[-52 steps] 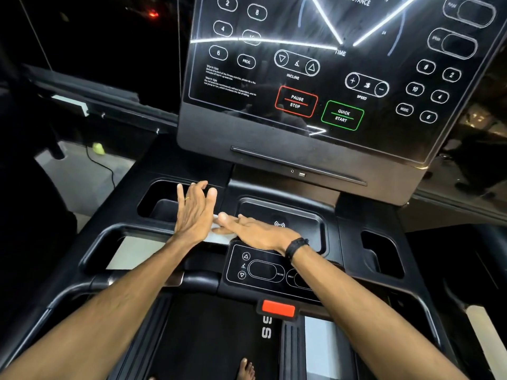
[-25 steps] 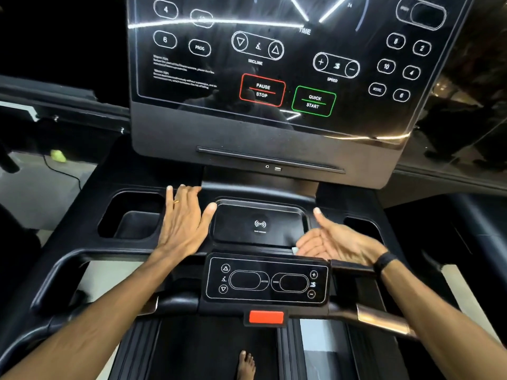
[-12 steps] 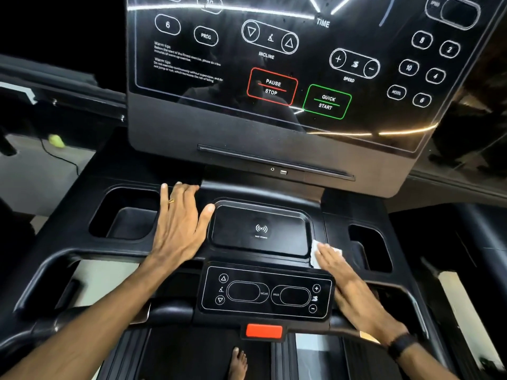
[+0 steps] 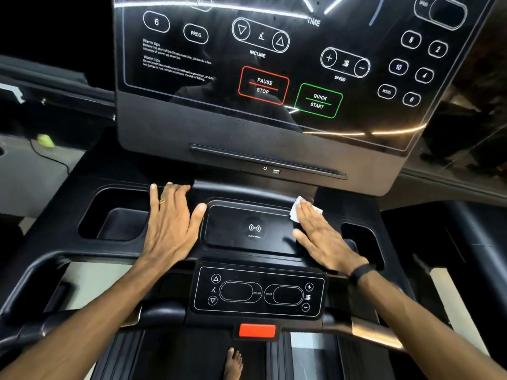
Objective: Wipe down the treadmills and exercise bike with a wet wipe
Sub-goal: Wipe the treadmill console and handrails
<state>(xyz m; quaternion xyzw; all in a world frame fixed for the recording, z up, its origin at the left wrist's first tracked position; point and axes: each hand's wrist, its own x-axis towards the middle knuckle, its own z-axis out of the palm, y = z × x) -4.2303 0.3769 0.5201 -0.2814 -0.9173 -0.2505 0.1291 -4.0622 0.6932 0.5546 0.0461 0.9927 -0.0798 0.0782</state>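
I stand on a black treadmill, facing its console tray [image 4: 247, 193] and the glossy display panel [image 4: 274, 72] above it. My right hand [image 4: 321, 237] lies flat with straight fingers on a white wet wipe [image 4: 296, 212], pressing it on the tray at the right upper corner of the wireless charging pad [image 4: 252, 229]. Most of the wipe is hidden under the fingers. Resting flat on the tray left of the pad is my left hand [image 4: 171, 229], fingers spread, with a ring on one finger.
Cup wells sit at the left [image 4: 118, 218] and right [image 4: 362, 237] of the tray. A small control panel [image 4: 258, 293] and a red safety key [image 4: 256, 331] lie below the pad. Handlebars [image 4: 375, 329] run along the front. A bare foot [image 4: 233, 363] stands on the belt.
My right hand has slid the wipe up and away from the tray's lower right toward the top right corner of the charging pad. My left hand has stayed put.
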